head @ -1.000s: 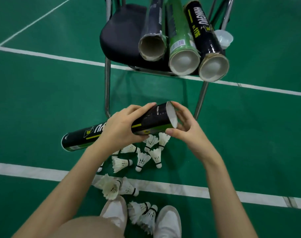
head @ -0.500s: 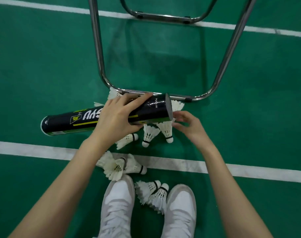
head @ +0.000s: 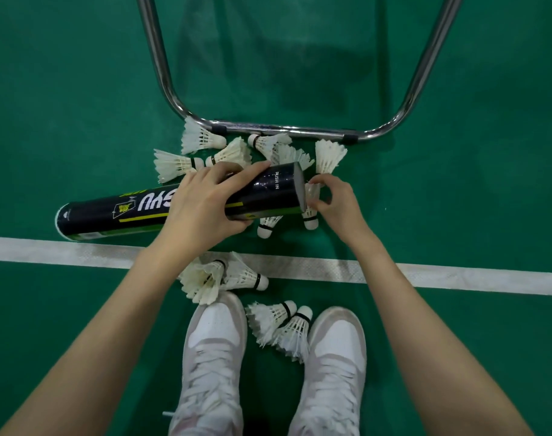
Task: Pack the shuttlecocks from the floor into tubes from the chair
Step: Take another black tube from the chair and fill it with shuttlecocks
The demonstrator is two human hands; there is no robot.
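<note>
Left hand (head: 202, 209) wrapped round the black tube (head: 180, 209), long axis level, open mouth just left of the right hand (head: 333, 201); right fingers pinching a shuttlecock (head: 311, 196) at that mouth; more shuttlecocks below both hands.

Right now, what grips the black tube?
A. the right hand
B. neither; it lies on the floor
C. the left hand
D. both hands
C: the left hand wraps the tube mid-body, while the right hand pinches a shuttlecock at its open end.
</note>
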